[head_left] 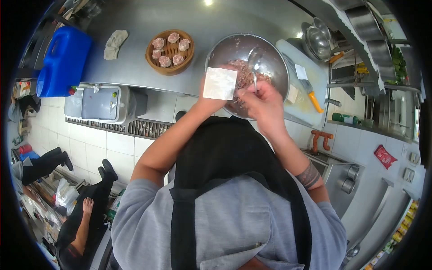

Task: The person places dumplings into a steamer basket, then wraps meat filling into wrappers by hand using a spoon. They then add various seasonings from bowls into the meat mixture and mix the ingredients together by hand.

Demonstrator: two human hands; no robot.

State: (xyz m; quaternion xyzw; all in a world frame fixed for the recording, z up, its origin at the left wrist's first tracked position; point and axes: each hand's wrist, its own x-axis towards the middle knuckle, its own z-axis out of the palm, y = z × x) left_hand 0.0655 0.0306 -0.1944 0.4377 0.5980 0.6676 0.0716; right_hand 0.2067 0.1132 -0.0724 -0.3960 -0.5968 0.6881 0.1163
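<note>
A square white wrapper (220,83) lies flat over my left hand (210,102), whose fingers are mostly hidden beneath it. My right hand (262,104) is closed on the handle of a metal spoon (255,77), over the near right part of a large steel bowl (217,47). Pink minced meat (245,72) fills part of the bowl. Left of the bowl, a round bamboo steamer (188,63) holds several open-topped meat dumplings (173,38). A small stack of pale wrappers (293,94) is on the cutting board, just right of the bowl.
The white cutting board (310,72) carries a knife with a yellow handle (315,101). A cloth (115,44) and a blue jug (65,56) are at the left. Steel bowls (317,42) stand at the back right. Other people, including one dark-clothed person (76,216), are at lower left.
</note>
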